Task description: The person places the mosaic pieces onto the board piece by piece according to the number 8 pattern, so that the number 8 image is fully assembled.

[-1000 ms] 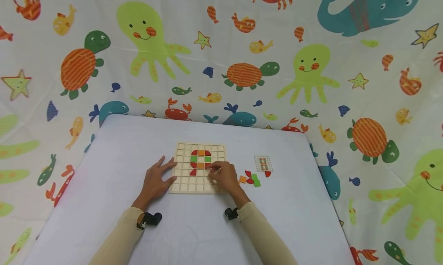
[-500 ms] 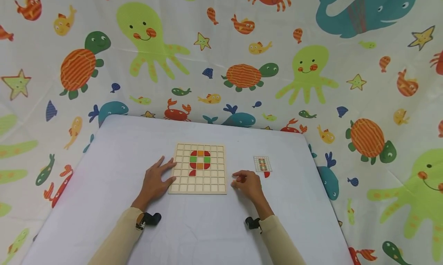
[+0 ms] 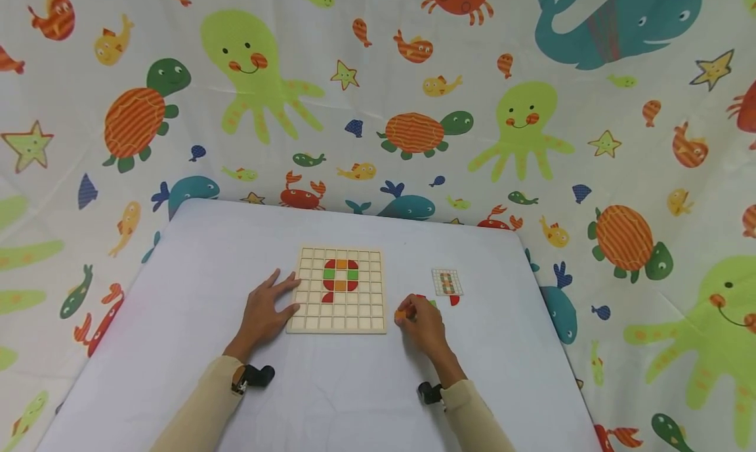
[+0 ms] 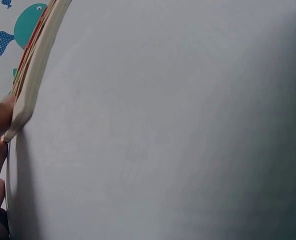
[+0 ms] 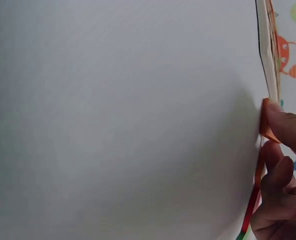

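Observation:
A wooden grid board lies on the table, bearing a ring of red quarter-round, green square and orange square tiles. One more red quarter-round tile sits below the ring's left side. My left hand rests at the board's left edge, fingers and thumb spread against it. Right of the board, my right hand pinches an orange square tile between thumb and fingers. In the right wrist view the thumb lies on that orange tile, close to the board's edge. The right hand partly hides other loose tiles.
Behind the right hand, a red tile and a green tile peek out. Farther back lies a small pattern card with a red quarter-round tile at its lower edge. A sea-animal cloth hangs behind the white table.
My right hand has left the board, uncovering the red tile at the ring's lower right, and moved right to the loose tiles. It now pinches an orange tile. The left hand stays put.

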Motion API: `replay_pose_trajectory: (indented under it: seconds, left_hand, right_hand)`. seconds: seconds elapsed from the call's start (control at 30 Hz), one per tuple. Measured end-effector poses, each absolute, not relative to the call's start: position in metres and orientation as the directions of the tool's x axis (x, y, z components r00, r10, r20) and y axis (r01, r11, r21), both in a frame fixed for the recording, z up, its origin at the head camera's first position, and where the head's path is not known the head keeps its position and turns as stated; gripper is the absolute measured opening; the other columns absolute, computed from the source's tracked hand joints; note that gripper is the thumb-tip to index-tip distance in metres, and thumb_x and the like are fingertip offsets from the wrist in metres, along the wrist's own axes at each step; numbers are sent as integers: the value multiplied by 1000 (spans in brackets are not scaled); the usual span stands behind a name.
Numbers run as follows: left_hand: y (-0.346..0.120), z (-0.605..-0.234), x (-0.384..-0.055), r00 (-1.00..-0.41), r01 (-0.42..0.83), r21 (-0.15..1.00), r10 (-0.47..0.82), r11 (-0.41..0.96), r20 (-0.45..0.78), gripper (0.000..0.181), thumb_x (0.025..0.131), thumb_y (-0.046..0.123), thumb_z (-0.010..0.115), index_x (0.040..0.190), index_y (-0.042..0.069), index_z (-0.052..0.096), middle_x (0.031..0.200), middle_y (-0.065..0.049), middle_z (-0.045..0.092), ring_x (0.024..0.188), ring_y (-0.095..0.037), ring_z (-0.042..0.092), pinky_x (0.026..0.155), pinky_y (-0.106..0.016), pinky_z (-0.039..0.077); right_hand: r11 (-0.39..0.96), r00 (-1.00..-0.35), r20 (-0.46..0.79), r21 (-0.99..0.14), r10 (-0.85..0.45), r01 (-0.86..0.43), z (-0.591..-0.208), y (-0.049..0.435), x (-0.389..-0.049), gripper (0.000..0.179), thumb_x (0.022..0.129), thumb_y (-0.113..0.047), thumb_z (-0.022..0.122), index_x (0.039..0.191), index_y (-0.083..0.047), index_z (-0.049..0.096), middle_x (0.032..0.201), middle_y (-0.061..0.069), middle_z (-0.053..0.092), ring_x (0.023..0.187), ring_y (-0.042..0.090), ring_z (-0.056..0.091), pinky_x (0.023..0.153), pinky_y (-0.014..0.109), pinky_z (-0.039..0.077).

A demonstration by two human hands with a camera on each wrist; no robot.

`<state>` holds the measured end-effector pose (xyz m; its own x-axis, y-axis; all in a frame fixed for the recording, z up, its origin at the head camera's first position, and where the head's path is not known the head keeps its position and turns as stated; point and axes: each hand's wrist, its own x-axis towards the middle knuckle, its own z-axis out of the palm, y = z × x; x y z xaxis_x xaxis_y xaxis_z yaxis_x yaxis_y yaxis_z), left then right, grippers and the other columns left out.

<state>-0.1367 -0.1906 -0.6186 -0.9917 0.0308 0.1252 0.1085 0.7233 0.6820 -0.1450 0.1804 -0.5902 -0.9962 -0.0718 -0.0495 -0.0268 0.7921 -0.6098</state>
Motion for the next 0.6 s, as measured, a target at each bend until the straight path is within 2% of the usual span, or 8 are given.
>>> replay_pose_trajectory:
  seconds: [0.17, 0.37, 0.6]
  left_hand:
    - [-191, -617, -137, -994, 95, 681, 38, 726, 98, 58, 94, 19, 77, 149, 12, 61, 165, -18, 47, 159, -49, 29, 122, -77, 21]
    - [-191, -617, -137, -995, 86, 678, 34, 730, 90, 58, 94, 18, 77, 150, 12, 61, 165, -17, 47, 160, -48, 28, 123, -76, 21]
    - [-190, -616, -136, -996, 78, 680, 29, 729, 83, 59, 94, 18, 77, 150, 12, 61, 167, -19, 44, 160, -49, 28, 123, -76, 20]
  right_hand:
    - [761, -998, -17, -648, -64, -38, -587, 173, -148, 23, 88, -11, 86, 96, -23, 69, 85, -5, 65, 83, 13, 58, 76, 30, 48]
    - [682, -999, 18, -731, -27, -32, -581, 158, -155, 15, 91, -12, 83, 98, -20, 72, 91, -2, 68, 77, 12, 56, 66, 23, 47]
    - [616, -996, 28, -784, -86, -75, -578, 129, -162, 13, 91, -14, 84, 97, -22, 74, 88, -3, 69, 73, 13, 53, 63, 23, 43]
